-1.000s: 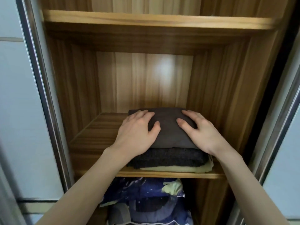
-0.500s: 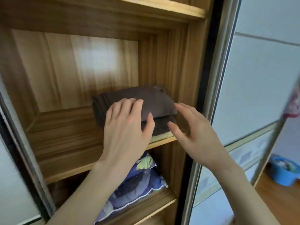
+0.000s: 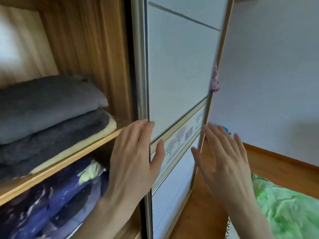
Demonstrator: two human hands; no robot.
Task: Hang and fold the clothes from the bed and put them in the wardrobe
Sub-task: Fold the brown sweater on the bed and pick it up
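Wardrobe shelf (image 3: 72, 153) now carries the folded clothes (image 3: 50, 107); left hand (image 3: 133, 159) and right hand (image 3: 222, 161), fingers straight and holding nothing, have withdrawn toward the sliding door (image 3: 174, 80), so this stack looks stowed.

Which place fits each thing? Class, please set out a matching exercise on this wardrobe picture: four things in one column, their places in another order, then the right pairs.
Things
1. grey folded garment
2. pale yellow garment
3. blue patterned bedding
4. green bedding

Places
A. on the shelf below the stack
B. top of the folded stack
C. bottom right, outside the wardrobe
D. bottom of the folded stack

Pairs: 1-B, 2-D, 3-A, 4-C
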